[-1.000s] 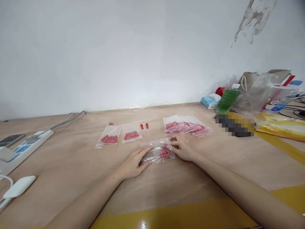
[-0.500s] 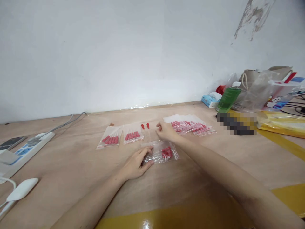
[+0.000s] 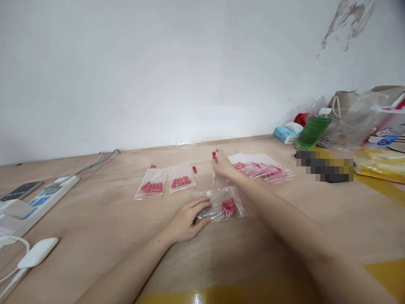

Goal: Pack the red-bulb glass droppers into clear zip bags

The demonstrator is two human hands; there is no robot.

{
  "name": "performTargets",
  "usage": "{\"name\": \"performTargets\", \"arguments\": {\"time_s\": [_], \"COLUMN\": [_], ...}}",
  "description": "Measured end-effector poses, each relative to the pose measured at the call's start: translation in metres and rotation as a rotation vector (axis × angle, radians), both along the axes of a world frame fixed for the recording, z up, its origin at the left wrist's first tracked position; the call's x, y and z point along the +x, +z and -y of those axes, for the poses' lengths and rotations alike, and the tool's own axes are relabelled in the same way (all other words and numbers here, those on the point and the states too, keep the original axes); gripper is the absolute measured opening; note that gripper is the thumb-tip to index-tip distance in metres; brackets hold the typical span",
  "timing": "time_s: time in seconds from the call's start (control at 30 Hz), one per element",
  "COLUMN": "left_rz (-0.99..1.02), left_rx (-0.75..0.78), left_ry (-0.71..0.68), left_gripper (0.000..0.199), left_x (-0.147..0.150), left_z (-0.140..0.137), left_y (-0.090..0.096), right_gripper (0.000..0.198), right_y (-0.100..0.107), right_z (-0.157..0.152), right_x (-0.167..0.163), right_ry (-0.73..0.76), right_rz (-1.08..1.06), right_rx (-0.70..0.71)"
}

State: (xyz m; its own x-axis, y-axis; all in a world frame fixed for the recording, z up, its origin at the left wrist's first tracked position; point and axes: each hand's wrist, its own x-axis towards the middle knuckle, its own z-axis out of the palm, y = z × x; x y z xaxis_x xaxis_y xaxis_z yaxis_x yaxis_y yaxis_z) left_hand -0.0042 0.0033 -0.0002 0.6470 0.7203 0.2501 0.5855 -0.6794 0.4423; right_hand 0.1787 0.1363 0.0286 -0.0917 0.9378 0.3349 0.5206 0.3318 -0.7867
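Note:
My right hand pinches a glass dropper near its red rubber bulb, with the thin clear tube pointing down. My left hand lies with fingers spread, resting on the left end of a clear zip bag. Red bulbs are bunched at that bag's right end. Another red-bulbed dropper lies behind it; its tube is hard to make out. Two bags of red-bulbed droppers, one bag and another bag, lie to the left. Overlapping filled bags are fanned out at right.
A white power strip, a phone and a white plug-like piece are at left. At right stand a tissue pack, a green bottle, plastic bags and a blurred-out dark object. A wall rises behind the table.
My right hand has taken hold of one of the two loose droppers and lifted it slightly to the right. My left hand stays on the bag. The whole view has shifted a little.

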Motion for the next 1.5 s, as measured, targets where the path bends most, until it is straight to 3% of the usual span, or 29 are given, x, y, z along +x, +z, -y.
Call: {"name": "performTargets", "arguments": {"time_s": [0.17, 0.27, 0.4, 0.6, 0.73, 0.87, 1.07, 1.2, 1.37, 1.5], "left_rz": [0.001, -0.011, -0.043, -0.034, -0.03, -0.031, -0.033, -0.039, -0.067, -0.068], "left_rx": [0.015, 0.024, 0.027, 0.043, 0.042, 0.025, 0.014, 0.015, 0.03, 0.025], "left_ry": [-0.003, -0.008, 0.003, 0.018, 0.035, 0.026, 0.031, 0.03, -0.007, 0.003], "left_gripper": [0.038, 0.039, 0.039, 0.04, 0.044, 0.048, 0.05, 0.05, 0.04, 0.036], "left_x": [-0.001, -0.001, 0.0, 0.001, 0.002, 0.001, 0.001, 0.002, 0.001, 0.001], "left_z": [-0.002, -0.003, -0.003, 0.0, 0.001, 0.001, 0.002, 0.002, 0.0, 0.0], "left_y": [-0.002, -0.003, -0.003, 0.0, 0.001, 0.001, 0.002, 0.003, 0.001, -0.001], "right_gripper": [0.043, 0.041, 0.043, 0.043, 0.04, 0.029, 0.014, 0.015, 0.028, 0.018], "right_y": [-0.017, -0.032, -0.042, -0.051, -0.056, -0.058, -0.059, -0.057, -0.04, -0.012], "right_z": [0.042, 0.068, 0.08, 0.086, 0.094, 0.096, 0.092, 0.093, 0.097, 0.087], "right_x": [0.077, 0.099, 0.096, 0.079, 0.075, 0.077, 0.074, 0.071, 0.083, 0.077], "right_ry": [-0.122, -0.168, -0.22, -0.153, 0.023, 0.145, 0.091, 0.076, 0.297, 0.152], "right_rz": [-0.456, -0.586, -0.705, -0.819, -0.697, -0.438, -0.029, 0.144, 0.321, 0.338], "right_rx": [0.045, 0.006, -0.028, -0.178, -0.277, -0.191, 0.053, 0.101, 0.083, 0.09]}}
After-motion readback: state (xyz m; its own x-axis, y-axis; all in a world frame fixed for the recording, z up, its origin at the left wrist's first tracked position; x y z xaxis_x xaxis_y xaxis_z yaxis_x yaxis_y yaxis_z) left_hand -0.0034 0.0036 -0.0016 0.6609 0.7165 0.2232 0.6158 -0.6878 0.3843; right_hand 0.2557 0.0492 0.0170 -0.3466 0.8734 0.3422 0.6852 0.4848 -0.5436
